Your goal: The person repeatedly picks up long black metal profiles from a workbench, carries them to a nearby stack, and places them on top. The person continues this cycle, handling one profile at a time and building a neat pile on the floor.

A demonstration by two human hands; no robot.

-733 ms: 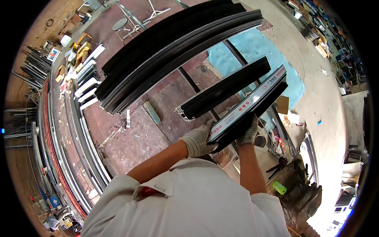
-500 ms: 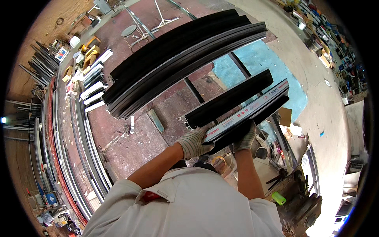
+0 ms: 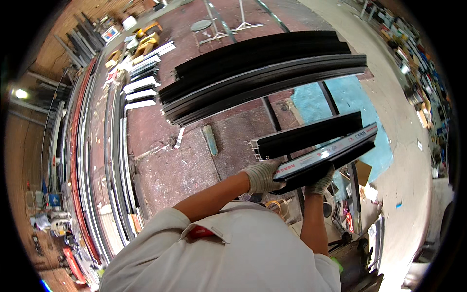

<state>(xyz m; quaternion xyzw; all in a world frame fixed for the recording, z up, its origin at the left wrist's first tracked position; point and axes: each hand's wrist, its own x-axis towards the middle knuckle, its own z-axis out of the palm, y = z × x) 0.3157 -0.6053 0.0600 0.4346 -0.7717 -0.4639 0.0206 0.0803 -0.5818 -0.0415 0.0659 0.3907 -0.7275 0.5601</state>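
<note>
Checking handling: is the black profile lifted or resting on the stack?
Lifted: both gloved hands hold the black profile, apart from the stack.

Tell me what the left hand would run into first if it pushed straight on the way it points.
The left hand points up and right along the black profile it grips. Straight on, it likely meets the other black profile lying just beyond, though depth is unclear.

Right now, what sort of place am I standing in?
Most likely a metal fabrication workshop. A stack of long black aluminium profiles lies ahead, more metal lengths line the red floor, and your gloved hands hold a black profile.
</note>
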